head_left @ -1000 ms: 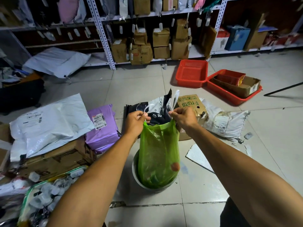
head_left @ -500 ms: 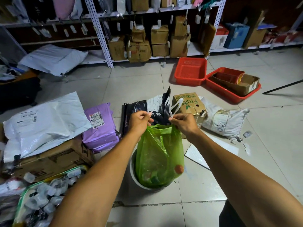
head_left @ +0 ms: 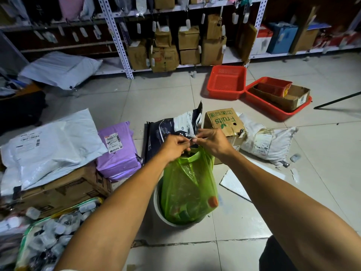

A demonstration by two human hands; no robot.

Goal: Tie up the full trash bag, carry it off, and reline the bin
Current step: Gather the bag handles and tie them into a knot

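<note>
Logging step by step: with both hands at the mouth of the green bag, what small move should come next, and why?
Probably cross the white ties and pull a knot snug. The left hand and right hand pinch them together above the green bag, whose mouth looks gathered but not closed, and it sits in the white bin.

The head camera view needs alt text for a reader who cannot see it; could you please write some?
Two bare hands, the left hand and right hand, meet above a full green trash bag, pinching its white drawstrings together. The bag sits in a white bin on a tiled floor, among parcels, a fruit box and red baskets.
</note>
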